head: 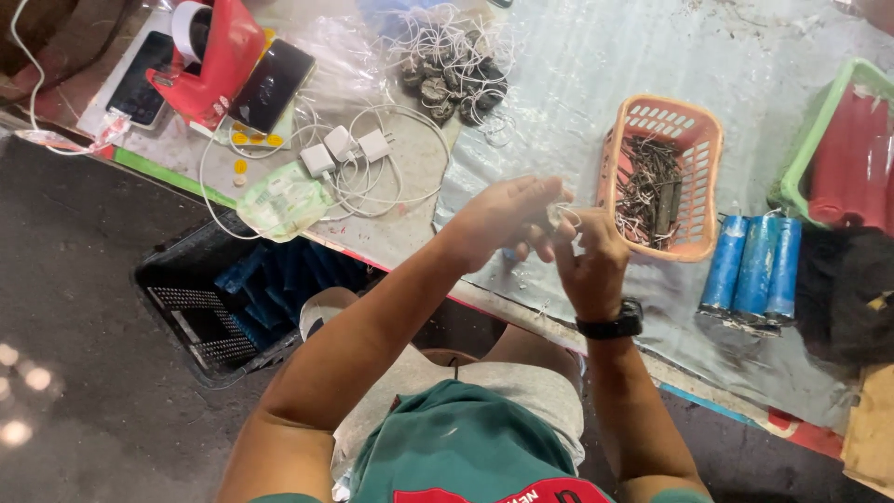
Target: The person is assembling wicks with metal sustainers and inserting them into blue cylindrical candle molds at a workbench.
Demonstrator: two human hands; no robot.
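My left hand point(507, 216) and my right hand point(589, 263) meet above the table edge, fingers pinched together on a small pale piece with thin white wire point(563, 216). The piece is mostly hidden by my fingers. A black watch sits on my right wrist. Just right of my hands stands an orange basket point(700, 140) holding several dark metal bits and wires. A heap of dark round parts with white wires point(454, 70) lies farther back.
Three blue cylinders point(756, 268) lie right of the basket, beside a green tray point(803, 149) with red tubes. White chargers and cables point(346, 149), two phones and a red tape dispenser point(216, 58) sit at left. A black crate point(209, 312) with blue cylinders stands on the floor.
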